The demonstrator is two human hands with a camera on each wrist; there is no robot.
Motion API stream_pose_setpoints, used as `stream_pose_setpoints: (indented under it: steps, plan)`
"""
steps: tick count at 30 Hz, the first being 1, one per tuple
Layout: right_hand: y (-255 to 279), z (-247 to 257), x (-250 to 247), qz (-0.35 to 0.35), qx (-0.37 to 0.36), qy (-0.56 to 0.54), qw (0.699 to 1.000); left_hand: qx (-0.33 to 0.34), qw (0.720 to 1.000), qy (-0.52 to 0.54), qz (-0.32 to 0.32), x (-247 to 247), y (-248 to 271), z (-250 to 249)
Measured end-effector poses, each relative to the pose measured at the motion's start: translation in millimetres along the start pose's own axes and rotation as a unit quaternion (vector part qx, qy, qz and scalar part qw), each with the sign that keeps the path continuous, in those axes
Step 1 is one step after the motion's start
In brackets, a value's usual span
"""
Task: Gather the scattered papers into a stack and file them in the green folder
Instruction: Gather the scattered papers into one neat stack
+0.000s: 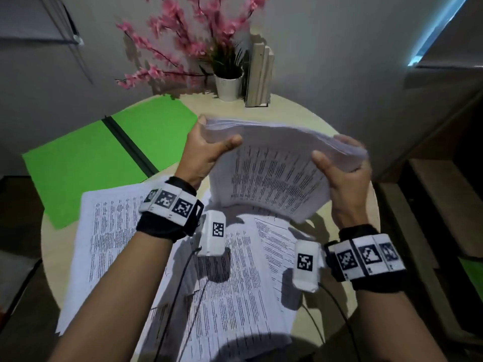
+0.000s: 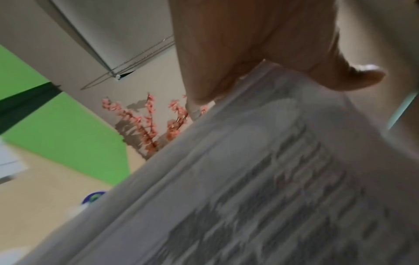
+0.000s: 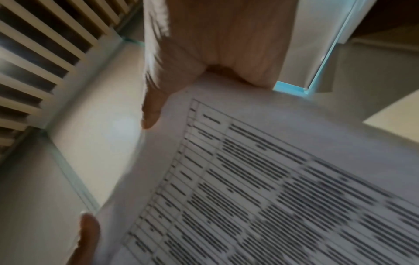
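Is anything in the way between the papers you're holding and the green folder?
Nothing visible. Both hands, left and right, hold the stack in the air. The folder lies open to its left, and its green surface is bare. More papers lie under the stack, not toward the folder.

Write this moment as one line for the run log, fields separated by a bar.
phase: gathering | left hand and right hand: grip paper stack, raised | loose papers: on table | green folder: open, no papers inside

Print on the held stack [image 2: 260, 188] is blurred (unreadable); fingers of both hands hide behind it.
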State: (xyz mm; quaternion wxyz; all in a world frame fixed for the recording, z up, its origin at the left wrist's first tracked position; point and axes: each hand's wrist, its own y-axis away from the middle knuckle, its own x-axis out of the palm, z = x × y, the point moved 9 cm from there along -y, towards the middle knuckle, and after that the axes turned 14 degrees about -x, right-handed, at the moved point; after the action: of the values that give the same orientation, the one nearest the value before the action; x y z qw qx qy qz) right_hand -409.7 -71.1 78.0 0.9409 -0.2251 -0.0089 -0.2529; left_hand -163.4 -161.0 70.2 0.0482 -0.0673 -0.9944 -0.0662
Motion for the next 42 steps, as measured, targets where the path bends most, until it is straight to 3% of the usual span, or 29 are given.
stream_pose_setpoints:
  steps: [3,8,11,15,17,20,23,26,28,30,32,35,36,38,42]
  plan:
    - [10,-26,6,0.011,0.054,0.022,0.998,-0.056,0.995,-0.074,0.041,20,-5,35]
    - [2,-14,-2,-0.046,0.022,0.004,0.999,-0.02,0.999,-0.046,-0.016,14,-3,19]
    - [7,-15,-5,-0.062,0.018,-0.006,0.998,-0.02,1.0,-0.013,0.006,10,3,14]
    - [28,-31,0,-0.048,0.04,0.03,0.998,-0.097,0.984,-0.134,0.069,24,12,59]
    - [33,-31,1,-0.062,0.033,0.031,0.997,-0.089,0.98,-0.173,0.034,20,16,61]
    - [33,-31,3,-0.072,0.02,0.058,0.995,-0.058,0.988,-0.135,-0.042,-1,22,28]
    - [43,-39,31,0.001,0.033,0.098,0.995,-0.021,0.989,-0.079,-0.124,-44,25,-12]
    - [68,-50,80,0.12,0.059,0.124,0.983,-0.016,0.971,-0.056,-0.234,-110,30,-31]
    - [93,-59,117,0.216,0.096,0.141,0.961,-0.045,0.951,-0.085,-0.293,-156,35,-22]
    - [126,-73,148,0.321,0.138,0.188,0.918,-0.097,0.923,-0.154,-0.34,-196,45,-2]
    - [159,-93,168,0.419,0.17,0.246,0.857,-0.16,0.887,-0.23,-0.368,-228,60,27]
    - [207,-121,184,0.535,0.237,0.309,0.75,-0.241,0.853,-0.295,-0.356,-260,80,77]
    - [218,-126,188,0.561,0.237,0.33,0.721,-0.263,0.845,-0.311,-0.347,-268,84,93]
    - [228,-132,190,0.564,0.244,0.379,0.692,-0.306,0.825,-0.343,-0.328,-280,94,123]
    - [242,-138,198,0.554,0.198,0.449,0.672,-0.433,0.763,-0.367,-0.308,-286,121,172]
